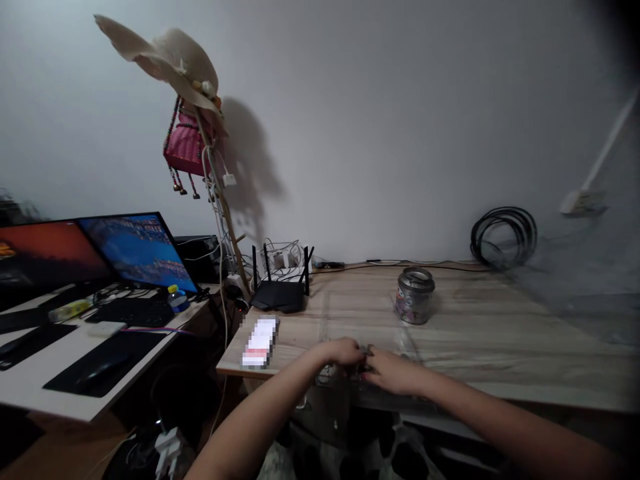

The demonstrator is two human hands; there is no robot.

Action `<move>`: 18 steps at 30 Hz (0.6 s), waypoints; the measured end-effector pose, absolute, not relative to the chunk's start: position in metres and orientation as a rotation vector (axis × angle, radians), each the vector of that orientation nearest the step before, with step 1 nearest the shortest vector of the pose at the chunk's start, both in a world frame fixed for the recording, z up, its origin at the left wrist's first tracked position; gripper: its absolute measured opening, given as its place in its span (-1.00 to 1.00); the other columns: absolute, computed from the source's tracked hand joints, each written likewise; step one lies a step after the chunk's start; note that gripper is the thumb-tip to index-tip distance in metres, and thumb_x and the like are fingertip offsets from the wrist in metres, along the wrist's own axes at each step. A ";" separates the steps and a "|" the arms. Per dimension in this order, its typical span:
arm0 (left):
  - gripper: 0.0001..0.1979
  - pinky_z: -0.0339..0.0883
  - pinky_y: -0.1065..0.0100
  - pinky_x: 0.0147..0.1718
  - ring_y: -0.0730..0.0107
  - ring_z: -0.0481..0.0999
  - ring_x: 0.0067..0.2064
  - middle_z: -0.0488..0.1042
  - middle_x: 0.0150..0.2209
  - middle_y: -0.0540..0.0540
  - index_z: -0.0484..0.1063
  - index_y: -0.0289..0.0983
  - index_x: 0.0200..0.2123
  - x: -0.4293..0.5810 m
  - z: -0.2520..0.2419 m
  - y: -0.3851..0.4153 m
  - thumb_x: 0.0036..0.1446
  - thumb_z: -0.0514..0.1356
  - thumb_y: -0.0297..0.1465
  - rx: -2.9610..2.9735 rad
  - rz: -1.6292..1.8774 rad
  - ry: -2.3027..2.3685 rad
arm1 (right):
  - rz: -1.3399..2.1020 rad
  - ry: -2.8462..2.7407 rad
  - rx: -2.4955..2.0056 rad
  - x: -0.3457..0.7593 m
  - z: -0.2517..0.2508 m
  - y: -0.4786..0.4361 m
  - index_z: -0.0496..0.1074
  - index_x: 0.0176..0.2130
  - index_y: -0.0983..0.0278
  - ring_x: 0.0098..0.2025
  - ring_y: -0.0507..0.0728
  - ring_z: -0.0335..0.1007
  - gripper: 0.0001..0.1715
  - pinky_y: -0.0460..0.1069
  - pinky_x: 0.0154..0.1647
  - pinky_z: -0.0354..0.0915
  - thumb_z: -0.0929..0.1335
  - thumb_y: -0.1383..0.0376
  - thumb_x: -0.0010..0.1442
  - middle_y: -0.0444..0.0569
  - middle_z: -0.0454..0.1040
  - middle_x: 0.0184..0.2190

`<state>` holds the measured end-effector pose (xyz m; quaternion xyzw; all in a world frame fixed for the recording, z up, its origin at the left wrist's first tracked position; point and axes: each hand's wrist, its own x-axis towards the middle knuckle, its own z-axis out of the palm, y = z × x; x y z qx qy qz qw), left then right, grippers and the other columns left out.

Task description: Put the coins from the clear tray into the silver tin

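Note:
At the front edge of the wooden table (465, 347), my left hand (345, 351) and my right hand (393, 370) meet with their fingertips close together. Fingers on both hands are curled in. Between them is something small and dark that I cannot make out. See-through plastic (325, 377), perhaps a bag or sheet, lies under and around the hands and hangs over the edge. Beyond my right hand stands a clear jar (415, 297) with a dark rim and a coloured label. A lit phone (260, 342) lies to the left of my left hand.
A black router (280, 295) with upright antennas stands at the back left, cables behind it. Coiled black cable (503, 237) leans on the wall. Left, a white desk (65, 400) holds monitors (140, 250) and a mouse. A sun hat (175, 60) hangs above a pink bag (186, 148).

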<state>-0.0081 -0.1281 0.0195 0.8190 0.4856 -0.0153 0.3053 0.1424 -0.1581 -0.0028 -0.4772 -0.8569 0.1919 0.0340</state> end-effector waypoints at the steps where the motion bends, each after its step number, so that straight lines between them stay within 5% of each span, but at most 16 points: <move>1: -0.81 0.30 0.29 -0.36 0.28 0.45 -0.42 0.43 -0.54 -0.12 0.41 -0.33 -0.50 -0.010 0.018 -0.127 -0.04 0.03 -0.40 2.105 -0.048 1.262 | 0.638 -2.627 -1.443 0.141 -0.004 -0.159 0.36 -0.12 0.33 -0.17 0.21 0.28 -0.50 0.08 -0.16 0.18 0.22 0.10 0.03 0.15 0.34 -0.16; 4: -0.83 0.29 0.31 -0.47 0.32 0.40 -0.55 0.36 -0.65 -0.08 0.36 -0.31 -0.59 -0.016 0.015 -0.126 -0.07 0.00 -0.49 2.054 -0.002 1.295 | 0.781 -2.591 -1.420 0.141 -0.006 -0.153 0.30 -0.05 0.33 -0.28 0.14 0.28 -0.42 0.02 -0.25 0.22 0.30 0.16 -0.08 0.04 0.37 -0.27; 8: -0.90 0.26 0.28 -0.36 0.27 0.41 -0.43 0.37 -0.59 -0.11 0.32 -0.29 -0.59 -0.028 0.012 -0.133 -0.18 0.05 -0.56 2.157 0.177 1.415 | 0.615 -2.651 -1.263 0.143 -0.007 -0.140 0.33 -0.10 0.33 -0.20 0.15 0.21 -0.33 0.01 -0.19 0.18 0.39 0.31 -0.30 0.02 0.30 -0.21; 13: -0.89 0.23 0.41 -0.41 0.42 0.33 -0.51 0.32 -0.65 0.00 0.35 -0.28 -0.64 -0.035 0.012 -0.142 -0.32 0.15 -0.59 2.285 0.124 1.265 | 0.682 -2.867 -1.140 0.141 -0.005 -0.134 0.40 -0.20 0.31 -0.32 0.06 0.22 -0.45 -0.08 -0.33 0.18 0.34 0.43 -0.31 -0.05 0.34 -0.31; 18: -0.81 0.20 0.45 -0.44 0.48 0.32 -0.51 0.42 -0.55 0.02 0.47 -0.29 -0.45 -0.036 0.016 -0.138 -0.24 0.14 -0.52 2.279 -0.161 1.055 | 0.767 -2.954 -1.172 0.143 -0.004 -0.132 0.45 -0.37 0.31 -0.51 -0.02 0.17 -0.63 -0.15 -0.54 0.08 0.29 0.48 -0.29 -0.15 0.33 -0.54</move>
